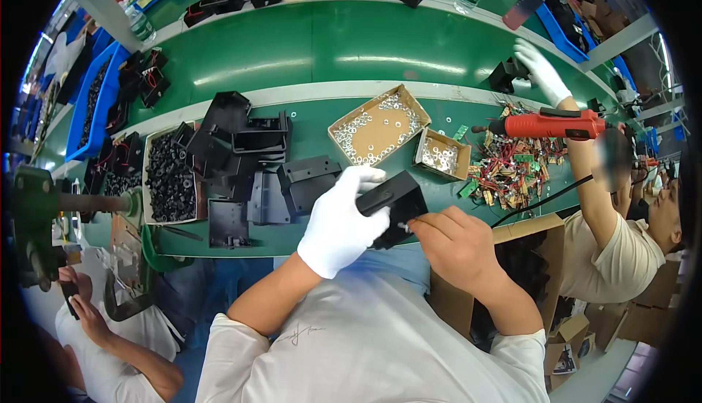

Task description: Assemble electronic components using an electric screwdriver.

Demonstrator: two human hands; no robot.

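My left hand [340, 224], in a white glove, is closed around a black plastic box housing [401, 197] held tilted in front of my chest, near the bench edge. At the housing's lower right side is my bare right hand [457, 249], its thumb and finger pinched together. A tiny pale piece shows at those fingertips, too small to name. Beyond my hands lie a shallow cardboard tray [376, 129] of small metal rings and a smaller cardboard box [441, 170] with more rings. More black housings [311, 176] are piled to the left of my gloved hand.
Small black parts [172, 180] fill a box at left, near a green machine [33, 206]. A red electric screwdriver [548, 125] hangs above wired circuit boards [512, 173]. At right, a co-worker's gloved hand [540, 70] reaches over the bench; another person sits at lower left.
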